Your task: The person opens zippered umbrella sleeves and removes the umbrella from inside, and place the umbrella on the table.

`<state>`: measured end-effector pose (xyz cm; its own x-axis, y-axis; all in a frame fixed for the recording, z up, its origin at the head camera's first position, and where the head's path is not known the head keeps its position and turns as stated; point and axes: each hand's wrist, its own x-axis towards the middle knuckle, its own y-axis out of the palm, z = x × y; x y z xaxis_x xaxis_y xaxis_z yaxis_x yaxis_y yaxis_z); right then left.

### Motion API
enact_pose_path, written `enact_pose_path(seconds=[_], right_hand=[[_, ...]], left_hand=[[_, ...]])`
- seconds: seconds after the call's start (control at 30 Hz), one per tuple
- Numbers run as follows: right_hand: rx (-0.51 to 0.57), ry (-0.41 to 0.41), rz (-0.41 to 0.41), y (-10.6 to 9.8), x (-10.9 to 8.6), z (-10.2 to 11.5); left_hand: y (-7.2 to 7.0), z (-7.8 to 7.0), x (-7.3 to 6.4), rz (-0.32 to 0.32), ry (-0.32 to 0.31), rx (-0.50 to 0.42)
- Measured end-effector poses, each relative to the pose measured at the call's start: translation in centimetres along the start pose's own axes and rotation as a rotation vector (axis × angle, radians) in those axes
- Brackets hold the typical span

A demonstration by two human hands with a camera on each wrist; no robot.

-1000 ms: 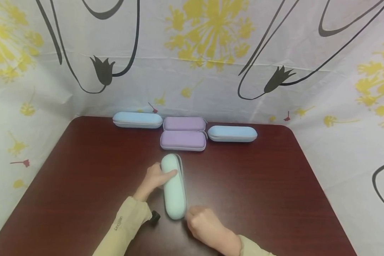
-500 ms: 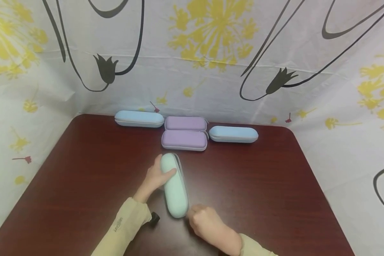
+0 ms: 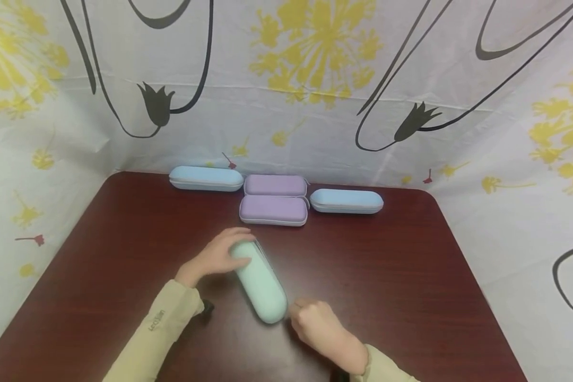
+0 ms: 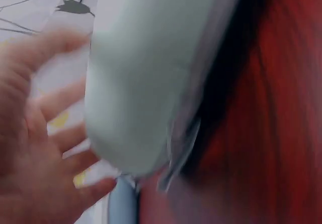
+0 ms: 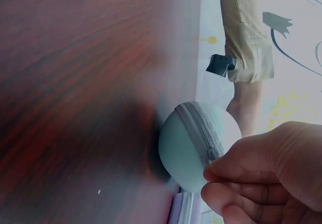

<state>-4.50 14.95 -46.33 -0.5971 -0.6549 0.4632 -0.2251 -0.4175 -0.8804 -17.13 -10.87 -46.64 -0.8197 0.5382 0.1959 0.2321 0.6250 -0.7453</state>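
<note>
A mint-green zippered hard case (image 3: 261, 284) lies slanted on the table, near end to the right. My left hand (image 3: 216, 253) is at its far end, thumb and fingertips laid over the top. Its fingers look spread and blurred in the left wrist view, the palm apart from the case (image 4: 146, 78). A loose grey zipper edge (image 4: 183, 138) shows at that end. My right hand (image 3: 320, 326) is at the near end. In the right wrist view its thumb and forefinger pinch the zipper pull (image 5: 213, 154), whose tip they hide.
Along the back of the dark red table (image 3: 391, 276) lie a blue case (image 3: 206, 179) at left, two purple cases (image 3: 274, 208) in the middle and another blue case (image 3: 347, 201) at right. A flower-patterned curtain (image 3: 277, 63) hangs close behind.
The mint-green case has turned, its far end swinging left and its near end shifting right. My left hand has moved left, its fingers now over the far end. My right hand has shifted slightly right.
</note>
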Motion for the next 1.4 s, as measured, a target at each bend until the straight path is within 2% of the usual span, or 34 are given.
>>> enact_pose_path(seconds=[0.03,0.1,0.2,0.33,0.43,0.57,1.03,1.4], right_hand=[[0.005,0.000,-0.002,0.0,0.0,-0.1],[0.014,0.000,-0.001,0.0,0.0,-0.2],[0.030,0.012,0.009,-0.1,0.0,-0.4],[0.059,0.040,0.028,-0.2,-0.2,-0.5],[0.074,0.046,0.026,-0.1,-0.4,-0.6],[0.082,0.043,0.009,0.0,-0.5,-0.7],[0.057,0.080,-0.038,0.8,-1.2,-0.9],[0.028,0.111,-0.032,1.5,-1.6,-1.2]], left_hand=[[-0.4,0.1,-0.1,0.042,0.022,-0.015],[-0.9,0.3,-0.4,0.113,0.058,0.010],[-1.4,0.4,-0.6,0.177,0.124,0.153],[-1.6,0.6,-0.7,0.190,0.209,0.314],[-1.7,0.5,-0.8,0.163,0.235,0.353],[-2.0,0.3,-0.9,0.143,0.228,0.368],[-1.8,0.2,-0.2,0.149,0.169,0.387],[-1.4,0.1,0.2,0.124,0.146,0.388]])
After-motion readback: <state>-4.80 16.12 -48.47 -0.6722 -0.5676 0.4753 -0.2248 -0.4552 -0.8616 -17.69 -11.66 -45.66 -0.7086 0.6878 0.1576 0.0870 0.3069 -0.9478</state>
